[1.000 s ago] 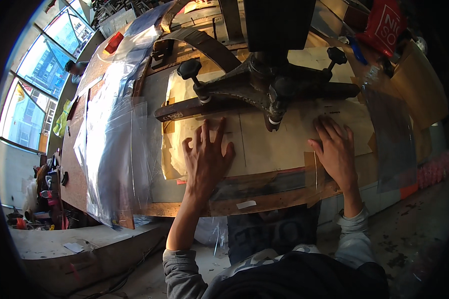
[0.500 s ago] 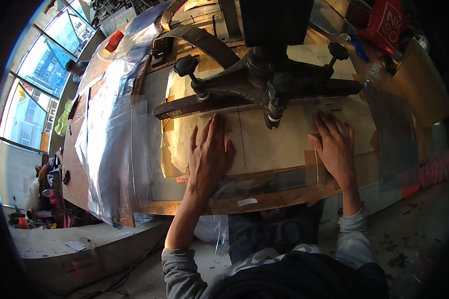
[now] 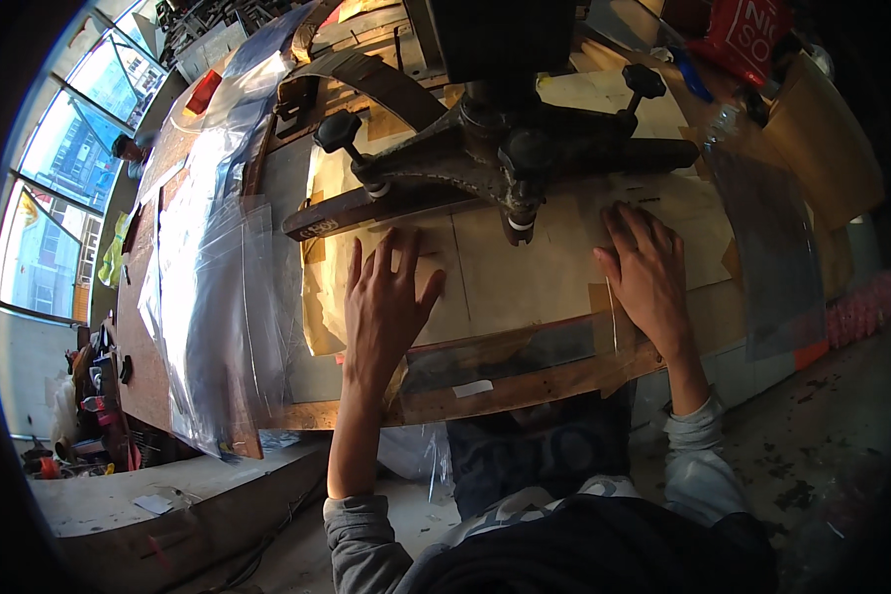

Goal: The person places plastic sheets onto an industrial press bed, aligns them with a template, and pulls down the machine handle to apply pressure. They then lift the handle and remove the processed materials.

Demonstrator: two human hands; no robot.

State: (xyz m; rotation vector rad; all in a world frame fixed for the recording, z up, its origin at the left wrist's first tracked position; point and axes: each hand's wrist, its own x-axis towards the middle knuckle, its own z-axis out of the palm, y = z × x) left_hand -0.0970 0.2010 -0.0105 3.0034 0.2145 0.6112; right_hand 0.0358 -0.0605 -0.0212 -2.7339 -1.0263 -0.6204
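While the left hand (image 3: 381,302) is resting palm down on the pale sheet (image 3: 525,282), its fingers are spreading apart, whereas half a second earlier they were lying almost together. The right hand (image 3: 645,272) is keeping much the same pose as before, palm down on the right part of the sheet, its fingers slightly parted and its thumb standing away. The sheet is lying along the front edge of the worktop (image 3: 535,381), holding the same position under the dark metal frame (image 3: 426,173), though everything is appearing a little farther left in view than before. Counting the things, two hands are resting on one main pale sheet, well apart from each other, and one dark beam (image 3: 342,218) is stretching across it just beyond the left fingertips. Two black knobs are standing on the frame, a left knob (image 3: 338,130) and a right knob (image 3: 643,81). One white strip (image 3: 472,388) is lying at the worktop's front edge, one red block (image 3: 203,91) is sitting toward the far left corner, and one red bag (image 3: 747,45) is standing out near the far right corner. Clear plastic (image 3: 203,297) is covering much of the left side, its layers overlapping too closely to count.
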